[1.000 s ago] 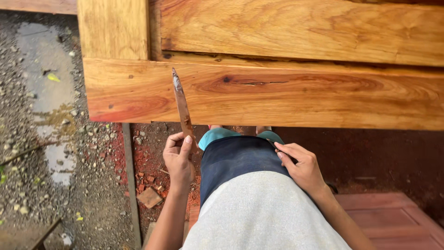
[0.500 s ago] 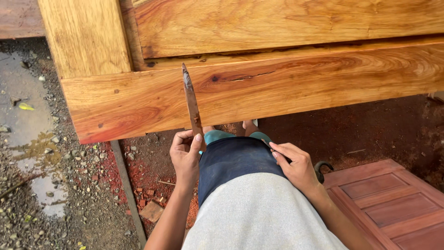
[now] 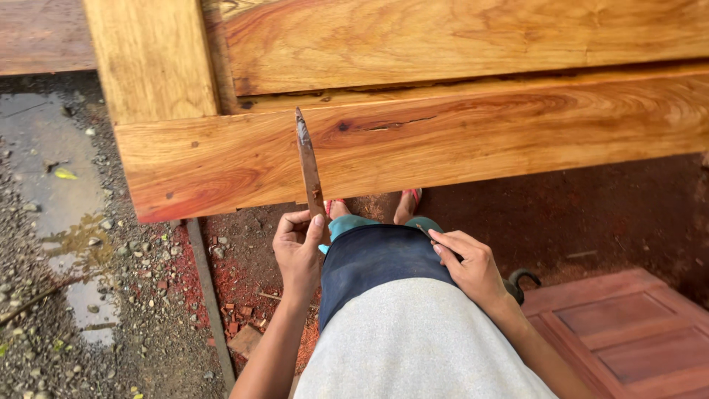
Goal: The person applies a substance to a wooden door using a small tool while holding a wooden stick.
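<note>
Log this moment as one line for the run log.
left hand: holds long thin blade upright | right hand: at dark shorts | ahead: wooden beam | ground: gravel, puddle

Broad planks of reddish-gold hardwood (image 3: 458, 140) filled the upper part of the view, their grain swirling in orange and red bands, with a dark crack running along one board. A paler upright post (image 3: 151, 59) stood at the left, crossing the planks. Below them the ground was dark red-brown earth (image 3: 591, 214), dusted with red sawdust and small wood chips (image 3: 236, 295). To the left lay grey gravel (image 3: 44, 310) with a shallow puddle (image 3: 44, 148) reflecting dull daylight. A thin dark rail (image 3: 210, 295) separated gravel from earth. At the lower right a reddish panelled door (image 3: 628, 332) lay flat. The light was soft and even, outdoors.
</note>
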